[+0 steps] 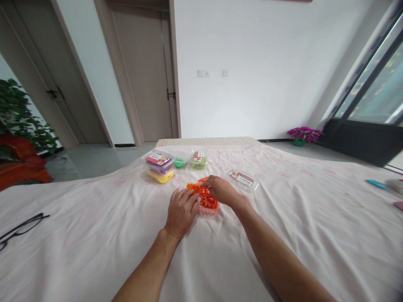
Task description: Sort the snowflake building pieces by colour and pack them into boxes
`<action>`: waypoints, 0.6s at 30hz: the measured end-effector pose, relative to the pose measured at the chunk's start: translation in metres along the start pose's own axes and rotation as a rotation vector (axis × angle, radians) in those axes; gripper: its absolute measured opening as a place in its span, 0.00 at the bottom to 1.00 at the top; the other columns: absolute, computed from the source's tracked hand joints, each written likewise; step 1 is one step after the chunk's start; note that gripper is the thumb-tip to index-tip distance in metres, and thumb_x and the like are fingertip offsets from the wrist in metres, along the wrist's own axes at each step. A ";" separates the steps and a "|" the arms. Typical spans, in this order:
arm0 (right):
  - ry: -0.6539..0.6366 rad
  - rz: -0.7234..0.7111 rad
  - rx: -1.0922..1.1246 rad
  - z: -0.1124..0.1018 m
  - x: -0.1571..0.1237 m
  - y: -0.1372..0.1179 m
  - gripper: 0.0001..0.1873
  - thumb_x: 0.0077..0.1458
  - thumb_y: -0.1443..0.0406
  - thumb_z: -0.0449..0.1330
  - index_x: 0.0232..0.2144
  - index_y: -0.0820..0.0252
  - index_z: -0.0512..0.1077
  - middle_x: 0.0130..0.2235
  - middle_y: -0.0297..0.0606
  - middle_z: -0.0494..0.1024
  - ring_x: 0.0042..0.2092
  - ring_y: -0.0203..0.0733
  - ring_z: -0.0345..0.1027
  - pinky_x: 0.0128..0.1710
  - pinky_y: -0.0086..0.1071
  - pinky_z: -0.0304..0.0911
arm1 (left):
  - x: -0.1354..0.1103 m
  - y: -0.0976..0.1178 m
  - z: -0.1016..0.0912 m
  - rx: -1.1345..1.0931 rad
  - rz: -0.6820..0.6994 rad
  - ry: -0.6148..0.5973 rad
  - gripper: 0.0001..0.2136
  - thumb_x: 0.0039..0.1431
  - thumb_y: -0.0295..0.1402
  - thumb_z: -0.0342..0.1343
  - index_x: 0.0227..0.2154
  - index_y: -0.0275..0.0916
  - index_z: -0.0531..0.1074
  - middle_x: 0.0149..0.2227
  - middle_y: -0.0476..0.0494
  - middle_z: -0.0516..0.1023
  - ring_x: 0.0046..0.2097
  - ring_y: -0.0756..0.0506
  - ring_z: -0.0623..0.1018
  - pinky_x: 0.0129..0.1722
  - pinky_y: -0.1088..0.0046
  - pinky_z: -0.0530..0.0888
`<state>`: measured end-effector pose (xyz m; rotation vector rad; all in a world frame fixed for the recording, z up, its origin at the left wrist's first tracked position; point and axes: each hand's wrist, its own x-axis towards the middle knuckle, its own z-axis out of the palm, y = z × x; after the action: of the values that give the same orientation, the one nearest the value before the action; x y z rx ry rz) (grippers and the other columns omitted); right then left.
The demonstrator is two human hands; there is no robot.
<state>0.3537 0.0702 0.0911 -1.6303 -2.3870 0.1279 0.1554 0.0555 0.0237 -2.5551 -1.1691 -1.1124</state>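
Note:
A cluster of orange interlocking plastic pieces (206, 200) sits in a small clear tray on the pale pink bedsheet (94, 235). My left hand (181, 212) rests against its left side with fingers curled on the pieces. My right hand (221, 189) covers the far right part of the cluster, fingers closed on an orange piece. A loose clear lid with a red label (242, 178) lies just right of my right hand.
Stacked clear boxes of purple and yellow pieces (159, 167) stand behind the hands, with a green box (179, 162) and another labelled green box (198, 160) beside them. Black glasses (22, 228) lie at far left. A teal object (377, 184) lies at far right.

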 end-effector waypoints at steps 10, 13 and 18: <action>0.087 0.334 0.084 0.001 0.000 0.063 0.20 0.55 0.70 0.54 0.49 0.60 0.75 0.48 0.42 0.79 0.47 0.42 0.72 0.46 0.30 0.62 | -0.005 -0.023 0.008 -0.096 -0.362 0.163 0.16 0.63 0.33 0.48 0.51 0.40 0.72 0.52 0.37 0.71 0.54 0.40 0.73 0.53 0.57 0.72; -0.048 0.384 0.065 0.008 -0.004 0.075 0.24 0.51 0.66 0.60 0.52 0.62 0.73 0.48 0.45 0.78 0.49 0.45 0.71 0.46 0.31 0.61 | -0.006 -0.029 0.011 -0.204 -0.495 0.141 0.16 0.62 0.31 0.46 0.48 0.42 0.73 0.43 0.42 0.74 0.44 0.44 0.77 0.44 0.64 0.75; -0.152 0.269 0.031 0.016 -0.006 0.070 0.28 0.45 0.59 0.66 0.50 0.59 0.74 0.47 0.44 0.77 0.48 0.47 0.70 0.44 0.31 0.60 | -0.006 -0.034 0.010 -0.291 -0.593 0.194 0.16 0.57 0.29 0.46 0.44 0.40 0.75 0.36 0.44 0.75 0.35 0.46 0.75 0.39 0.67 0.74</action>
<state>0.4153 0.0922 0.0599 -1.9845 -2.2433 0.3477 0.1347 0.0796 0.0058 -2.2568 -1.8957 -1.7165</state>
